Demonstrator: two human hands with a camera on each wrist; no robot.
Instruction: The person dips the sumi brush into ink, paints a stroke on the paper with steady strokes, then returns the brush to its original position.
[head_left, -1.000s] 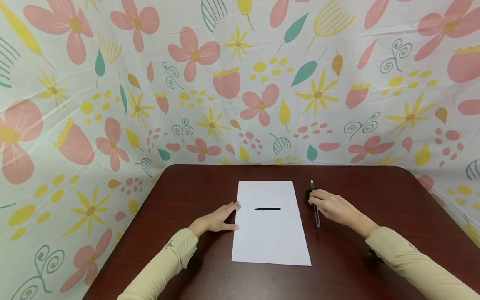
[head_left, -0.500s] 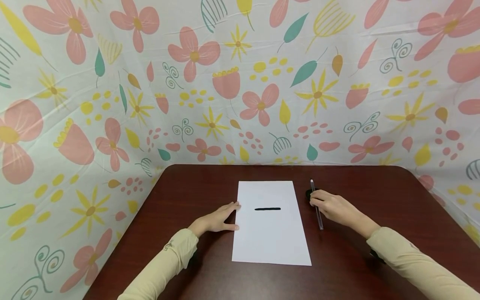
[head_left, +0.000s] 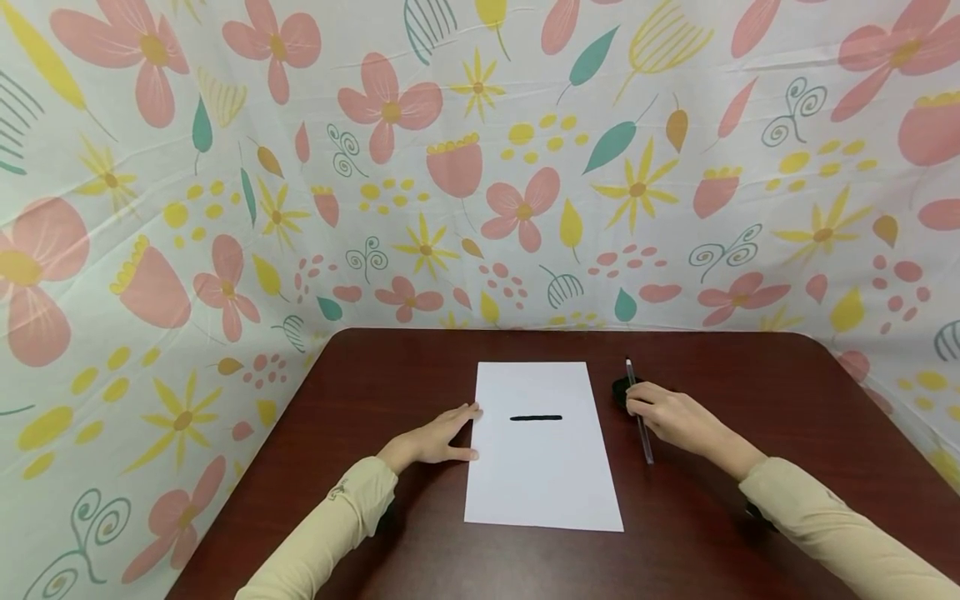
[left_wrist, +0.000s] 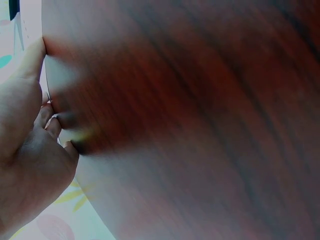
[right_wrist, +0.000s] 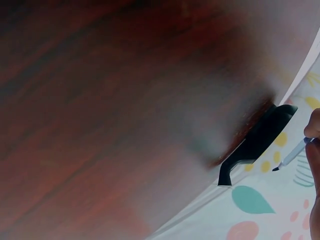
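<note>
A white sheet of paper (head_left: 540,483) lies on the dark wooden table, bearing one thick black horizontal stroke (head_left: 536,417). The left hand (head_left: 435,437) rests at the paper's left edge, fingers extended and thumb spread, fingertips over the margin. To the paper's right, the right hand (head_left: 675,421) pinches a slim clear-barrelled pen (head_left: 646,446) between thumb and fingers. Its dark tip points toward the far side of the table; in the right wrist view the pen's pale front end (right_wrist: 295,154) shows. Just left of those fingers sits a small black object (head_left: 620,392), partly hidden by the hand.
The reddish-brown table (head_left: 390,367) has rounded far corners. A white cloth with printed flowers (head_left: 495,100) hangs behind it and along the left side. In the right wrist view the black object (right_wrist: 260,134) has a curved, lipped outline.
The right hand has shifted slightly right with the pen, whose near end has swung right and toward the wearer. More of the black object shows. The left hand and paper stay put.
</note>
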